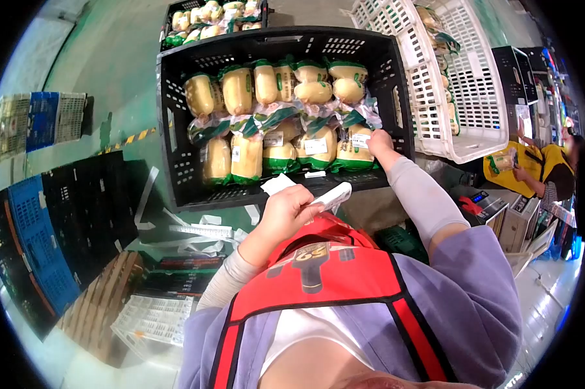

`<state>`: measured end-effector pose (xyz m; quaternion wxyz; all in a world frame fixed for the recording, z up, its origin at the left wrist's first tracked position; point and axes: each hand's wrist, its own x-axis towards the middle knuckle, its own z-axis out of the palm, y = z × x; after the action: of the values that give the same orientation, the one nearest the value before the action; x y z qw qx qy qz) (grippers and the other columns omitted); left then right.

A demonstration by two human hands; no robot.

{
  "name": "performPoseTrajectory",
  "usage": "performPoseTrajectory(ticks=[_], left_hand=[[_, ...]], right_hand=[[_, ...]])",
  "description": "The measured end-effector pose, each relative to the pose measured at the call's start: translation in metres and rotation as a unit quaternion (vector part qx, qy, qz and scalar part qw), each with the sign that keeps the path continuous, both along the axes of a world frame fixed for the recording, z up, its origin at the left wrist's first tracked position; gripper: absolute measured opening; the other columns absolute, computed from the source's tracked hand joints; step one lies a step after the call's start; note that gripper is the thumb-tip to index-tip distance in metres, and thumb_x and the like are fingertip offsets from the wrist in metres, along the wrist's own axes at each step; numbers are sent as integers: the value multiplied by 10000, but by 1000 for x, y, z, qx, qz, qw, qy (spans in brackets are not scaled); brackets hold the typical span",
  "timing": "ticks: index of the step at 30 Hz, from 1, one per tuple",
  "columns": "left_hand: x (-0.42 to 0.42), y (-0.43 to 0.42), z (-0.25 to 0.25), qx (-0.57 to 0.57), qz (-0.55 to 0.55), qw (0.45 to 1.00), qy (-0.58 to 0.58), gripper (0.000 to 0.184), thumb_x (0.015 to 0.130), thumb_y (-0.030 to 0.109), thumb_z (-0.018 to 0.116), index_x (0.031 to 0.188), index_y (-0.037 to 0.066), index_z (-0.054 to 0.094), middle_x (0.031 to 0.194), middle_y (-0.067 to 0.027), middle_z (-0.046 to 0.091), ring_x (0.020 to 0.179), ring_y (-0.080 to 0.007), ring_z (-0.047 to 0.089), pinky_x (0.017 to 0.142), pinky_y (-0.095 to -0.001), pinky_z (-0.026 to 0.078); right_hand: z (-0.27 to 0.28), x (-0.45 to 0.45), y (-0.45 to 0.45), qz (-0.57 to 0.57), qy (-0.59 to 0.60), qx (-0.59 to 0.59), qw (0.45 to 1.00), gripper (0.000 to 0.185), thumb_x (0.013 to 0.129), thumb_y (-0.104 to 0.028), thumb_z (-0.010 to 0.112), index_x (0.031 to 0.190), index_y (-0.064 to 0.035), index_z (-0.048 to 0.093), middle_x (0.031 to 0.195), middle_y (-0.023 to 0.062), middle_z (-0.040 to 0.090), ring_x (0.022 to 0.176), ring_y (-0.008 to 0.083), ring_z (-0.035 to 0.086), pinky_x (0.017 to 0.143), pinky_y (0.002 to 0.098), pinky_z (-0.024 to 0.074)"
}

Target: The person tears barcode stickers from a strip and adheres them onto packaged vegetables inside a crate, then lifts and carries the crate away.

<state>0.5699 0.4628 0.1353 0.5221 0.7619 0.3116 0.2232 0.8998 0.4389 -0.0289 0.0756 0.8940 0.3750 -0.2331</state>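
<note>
A big black crate (279, 40) is right in front of the person. White crates (477, 78) are just beside it on the right, and a smaller-looking black crate (264, 14) with more packs is past its far side. Off to the right is another person in a yellow vest (532, 167). Paper strips (198, 230) lie in a mess at the lower left. The left hand and its paper block part of the big crate's near wall.

Inside the big crate, clear packs lie in two rows. The near right pack (354, 154) has its long side going from near to far, with its green end toward the person. The right hand (381, 142) touches this pack beside its white label (360, 140); I can't tell if its fingers are together. The left hand (289, 209) has its fingers pinched on a folded strip of white paper (334, 194).
</note>
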Motion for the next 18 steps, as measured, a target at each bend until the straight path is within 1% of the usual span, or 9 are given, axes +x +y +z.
performPoseTrajectory(ticks=[1, 3, 4, 6, 8, 10, 12, 16, 18], left_hand=[[-1, 1, 1, -12, 4, 1000, -3, 196, 706, 169, 706, 677, 53, 551, 631, -81, 523, 570, -259, 535, 481, -346, 411], [-3, 1, 3, -15, 11, 1000, -6, 186, 707, 164, 703, 678, 54, 555, 631, -80, 524, 572, -256, 538, 483, -344, 414], [-3, 1, 4, -19, 15, 1000, -11, 177, 709, 159, 700, 680, 54, 559, 630, -80, 525, 575, -253, 541, 485, -341, 416], [-4, 1, 5, -16, 16, 1000, -9, 171, 708, 156, 698, 680, 54, 563, 631, -79, 527, 576, -251, 544, 487, -338, 418], [-5, 1, 4, -13, 16, 1000, -9, 165, 708, 152, 696, 681, 54, 566, 633, -79, 529, 577, -248, 547, 489, -336, 420], [-8, -1, 2, 14, 20, 1000, 7, 154, 708, 147, 695, 684, 53, 574, 634, -75, 532, 572, -243, 551, 491, -331, 421], [-10, -2, 1, 6, 24, 1000, 8, 154, 706, 146, 696, 686, 52, 577, 635, -75, 534, 573, -243, 552, 493, -331, 423], [-13, -4, 0, -15, 29, 999, 11, 151, 706, 145, 699, 690, 51, 582, 640, -75, 540, 570, -239, 554, 496, -329, 427], [-14, -4, 1, -21, 31, 999, 8, 153, 708, 146, 699, 689, 50, 581, 639, -75, 539, 568, -238, 553, 495, -328, 427]], right_hand=[[2, -3, -1, 2, 1, 1, 1000, 133, 697, -209, 665, 748, -88, 640, 806, 145, 642, 796, 322, 617, 729, 413, 483], [4, -8, 0, -18, -20, 1, 1000, 145, 761, -182, 591, 828, -68, 650, 884, 188, 634, 875, 342, 609, 762, 440, 476], [8, -9, 1, -17, -20, 2, 1000, 145, 761, -182, 591, 828, -68, 650, 884, 188, 634, 875, 342, 609, 762, 440, 476], [19, -10, 4, 11, 7, -35, 999, 194, 797, -146, 524, 910, -36, 637, 944, 219, 618, 933, 353, 593, 790, 449, 468], [23, -11, 8, -3, -1, -25, 1000, 201, 793, -143, 524, 919, -28, 630, 952, 217, 618, 934, 352, 593, 795, 445, 468], [25, -14, 9, -15, -6, -18, 1000, 209, 789, -141, 523, 928, -20, 623, 960, 216, 617, 935, 352, 592, 801, 441, 469], [28, -17, 9, -57, -12, 11, 998, 222, 789, -155, 516, 918, -30, 647, 962, 207, 621, 935, 360, 593, 816, 430, 468], [26, -12, 11, -37, 3, -11, 999, 228, 790, -153, 506, 923, -28, 643, 972, 215, 616, 946, 362, 587, 817, 431, 466], [24, -8, 10, -23, 16, 18, 999, 233, 788, -157, 503, 922, -23, 640, 970, 219, 613, 941, 374, 583, 809, 435, 465]])
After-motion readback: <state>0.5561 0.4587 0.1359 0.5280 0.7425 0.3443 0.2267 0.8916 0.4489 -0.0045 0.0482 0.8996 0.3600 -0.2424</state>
